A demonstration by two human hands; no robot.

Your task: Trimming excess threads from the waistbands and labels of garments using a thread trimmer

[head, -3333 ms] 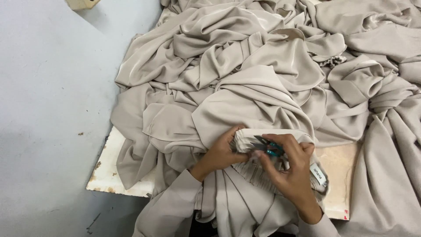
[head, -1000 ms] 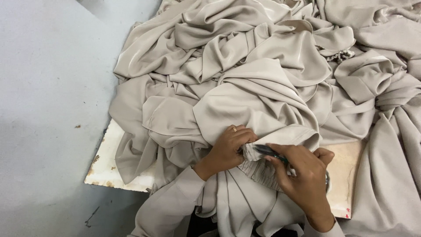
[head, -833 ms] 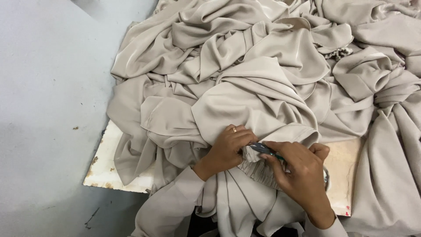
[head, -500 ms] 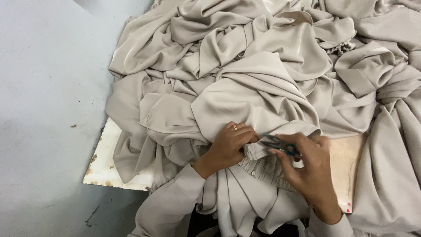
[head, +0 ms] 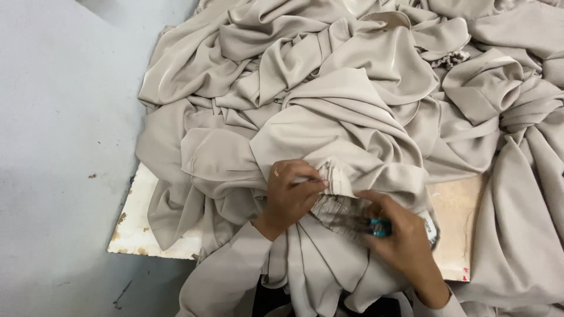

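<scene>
Head view: looking down at a big heap of beige fabric [head: 352, 117] spread over a worn board [head: 138, 223] on a grey floor [head: 59, 147].
Left hand [head: 291, 196]: fingers closed, pinching a gathered, pleated edge [head: 335, 188] of the cloth, near centre.
Right hand [head: 402, 240]: curled around a small snipping tool with a teal handle [head: 379, 228], blades pointed left at the pleats. It's blurry, so can't tell if they're open.
Where the piece is: near edge of the pile, right between both hands.
Progress: looks like mid-trim on this gathered bit; nothing shows it finished, and my guess is most of the heap on the far side is untouched.
</scene>
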